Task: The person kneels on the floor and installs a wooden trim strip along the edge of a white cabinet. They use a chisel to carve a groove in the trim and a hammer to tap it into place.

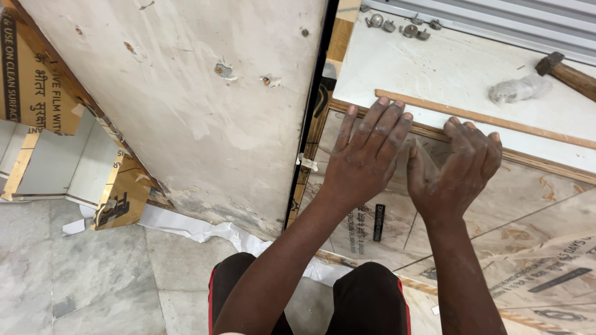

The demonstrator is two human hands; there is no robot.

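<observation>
We see both hands pressed flat on a film-covered panel (472, 211) lying in front of us. The left hand (366, 152) rests with its fingers spread and pointing away, toward the panel's far edge. The right hand (456, 167) lies just beside it, fingers bent at that edge; whether its grip pinches anything we cannot tell. A thin wooden strip (484, 118) lies just past the fingertips on a white board (447, 68), its long axis running from near left to far right, parallel to the panel's edge. A hammer (568, 73) and a crumpled plastic bag (518, 89) lie farther off.
</observation>
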